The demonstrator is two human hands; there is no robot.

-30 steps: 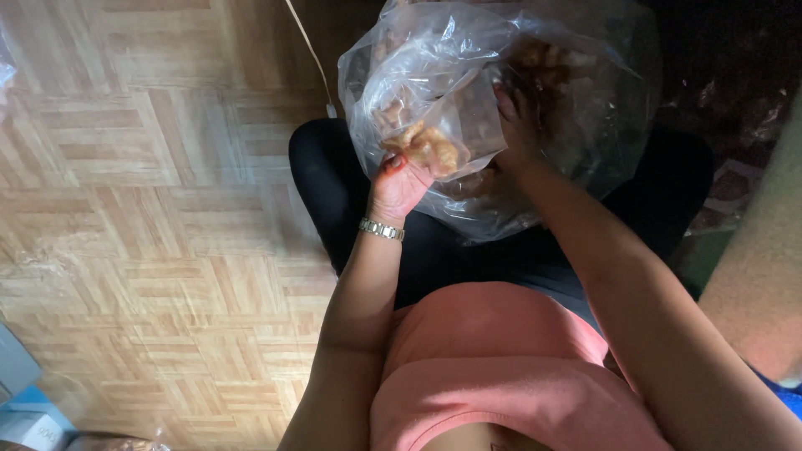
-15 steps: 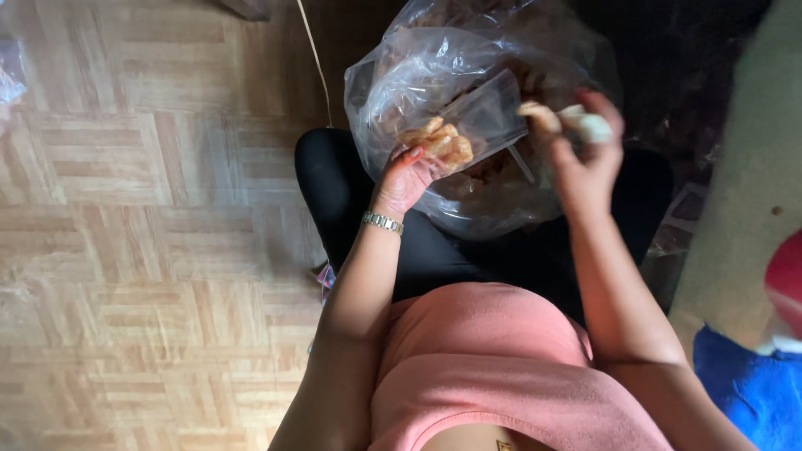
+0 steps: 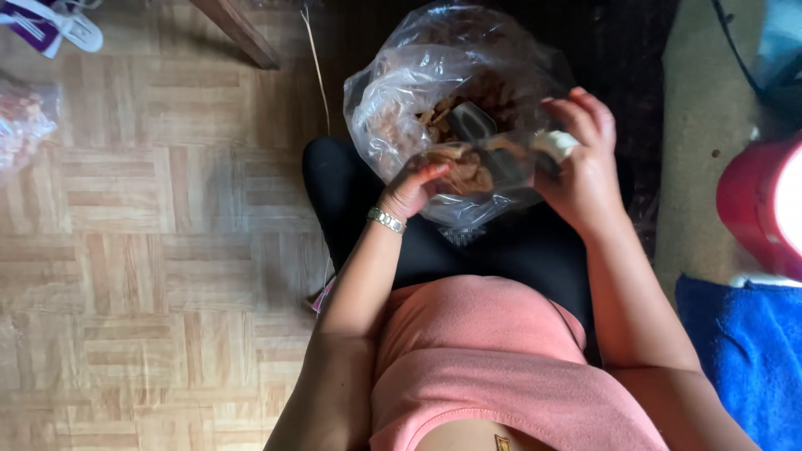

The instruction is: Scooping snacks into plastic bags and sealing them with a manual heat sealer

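R hand back at small bag, btwn hands.

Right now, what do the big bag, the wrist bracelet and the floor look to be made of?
Big bag: thin clear plastic, glossy, creased, contents visible through it. Bracelet: probably metal, silvery linked segments that glint. Floor: wood-look parquet blocks with a sheen; real wood or vinyl, cannot tell.

Home: parquet floor, blue towel, sandal.
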